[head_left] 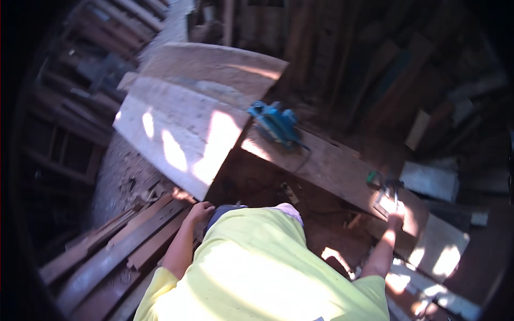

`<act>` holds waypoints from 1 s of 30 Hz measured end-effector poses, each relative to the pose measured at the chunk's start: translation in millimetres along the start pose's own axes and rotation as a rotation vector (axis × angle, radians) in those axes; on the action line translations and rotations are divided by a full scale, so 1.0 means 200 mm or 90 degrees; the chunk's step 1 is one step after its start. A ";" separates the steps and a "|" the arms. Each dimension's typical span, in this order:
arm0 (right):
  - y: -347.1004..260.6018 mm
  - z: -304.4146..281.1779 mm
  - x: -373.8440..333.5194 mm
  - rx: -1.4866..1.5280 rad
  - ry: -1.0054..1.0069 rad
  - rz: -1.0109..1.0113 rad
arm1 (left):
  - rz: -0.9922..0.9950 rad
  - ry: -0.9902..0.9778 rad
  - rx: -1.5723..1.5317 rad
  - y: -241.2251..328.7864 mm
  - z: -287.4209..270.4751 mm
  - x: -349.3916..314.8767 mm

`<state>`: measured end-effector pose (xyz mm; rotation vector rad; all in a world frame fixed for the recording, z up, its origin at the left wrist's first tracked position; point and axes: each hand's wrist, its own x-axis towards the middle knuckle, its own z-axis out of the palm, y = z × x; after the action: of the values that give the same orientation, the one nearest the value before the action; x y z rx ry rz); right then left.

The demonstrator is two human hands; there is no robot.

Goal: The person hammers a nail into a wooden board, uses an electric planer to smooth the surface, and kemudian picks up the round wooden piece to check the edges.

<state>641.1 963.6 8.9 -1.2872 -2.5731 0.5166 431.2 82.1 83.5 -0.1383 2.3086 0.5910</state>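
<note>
Dim workshop (316, 53), stacked planks (120, 265), right hand (397, 209) at sun-patched bench (332, 159)

Over there, the power tool (276, 124) sat on the bench (334, 160), with a broad panel (166, 115) to its left and a smaller device (383, 204) well to its right, beside the right hand (397, 212).

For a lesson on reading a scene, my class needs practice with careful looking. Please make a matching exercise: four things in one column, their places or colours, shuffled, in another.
Column one
1. power tool
2. shirt
3. left grip
4. right grip

Column two
A. near the lower corner of the pale board
B. at the right part of the wooden bench
C. blue
D. yellow

Right pairs: 1-C, 2-D, 3-A, 4-B
</note>
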 end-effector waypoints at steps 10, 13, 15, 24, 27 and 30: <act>-1.18 0.29 -0.22 0.045 0.138 -0.345 | -0.273 0.131 -0.207 -0.40 0.08 0.05; -1.84 0.28 -0.58 0.165 -0.015 -0.485 | -0.306 0.288 -0.456 -0.41 0.13 0.12; -2.16 0.36 -0.80 0.268 -0.109 -0.564 | -0.304 0.300 -0.681 -0.55 0.08 0.15; -3.06 0.91 -1.50 0.311 -0.670 -0.267 | -0.192 0.397 -1.078 -0.79 -0.38 0.54; -3.16 1.16 -1.42 0.331 -0.546 -0.389 | -0.179 0.388 -1.058 -0.82 -0.55 0.71; -3.46 0.87 -1.36 0.166 -0.096 -0.617 | -0.256 0.324 -1.007 -1.00 -0.52 0.71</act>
<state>238.7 322.9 117.9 0.1409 -2.7129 0.6928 314.9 -132.4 -23.6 -1.5412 1.5379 2.1435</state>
